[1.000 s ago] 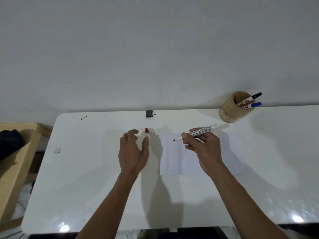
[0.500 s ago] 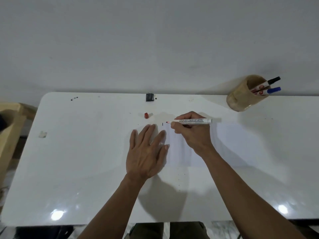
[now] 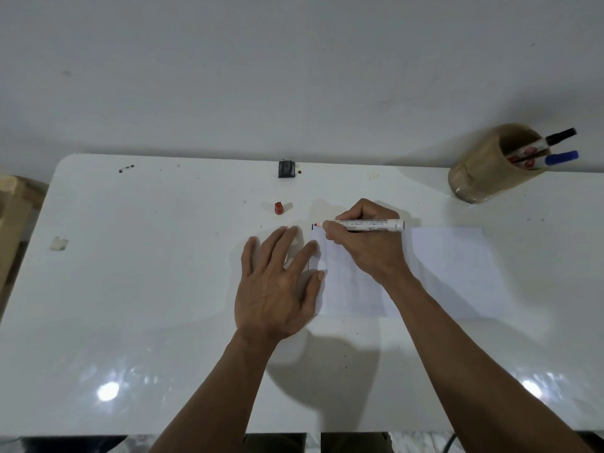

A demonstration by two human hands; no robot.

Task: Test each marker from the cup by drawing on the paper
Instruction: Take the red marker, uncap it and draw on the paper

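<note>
A white sheet of paper (image 3: pixel 451 269) lies on the white table (image 3: pixel 147 289). My right hand (image 3: pixel 366 246) grips an uncapped red marker (image 3: pixel 369 224), its red tip at the paper's top left corner beside a short dark stroke. My left hand (image 3: pixel 277 286) lies flat with fingers spread, its fingertips pressing the paper's left edge. The marker's red cap (image 3: pixel 278 207) stands on the table just beyond my left hand. A brown cup (image 3: pixel 483 168) at the back right holds a black-capped marker (image 3: pixel 560 136) and a blue-capped marker (image 3: pixel 561 157).
A small dark block (image 3: pixel 286 169) sits at the table's far edge by the wall. A scrap of tape (image 3: pixel 59 244) lies at the left. A wooden piece of furniture (image 3: pixel 13 220) stands left of the table.
My left hand left the red cap on the table and came down flat on the paper's left edge. My right hand carried the marker tip to the paper's top left corner.
</note>
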